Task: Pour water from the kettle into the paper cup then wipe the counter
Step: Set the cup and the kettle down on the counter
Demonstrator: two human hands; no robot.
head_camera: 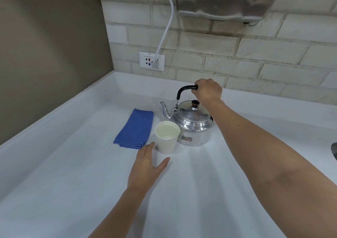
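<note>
- My right hand (207, 91) has its grip closed around the black arched handle (186, 90) of the shiny round metal kettle (191, 126), which stands upright on the white table (73, 183).
- The kettle's spout (164, 110) points left, toward the folded blue cloth (135, 128) lying flat on the table.
- The white paper cup (166, 137) stands upright right in front of the kettle, just right of the cloth, with what looks like water inside.
- My left hand (145, 168) is open, fingers spread, holding nothing, just short of the cup.
- On the tiled wall behind, a white cord (167, 26) runs down to a white socket plate (151, 61).
</note>
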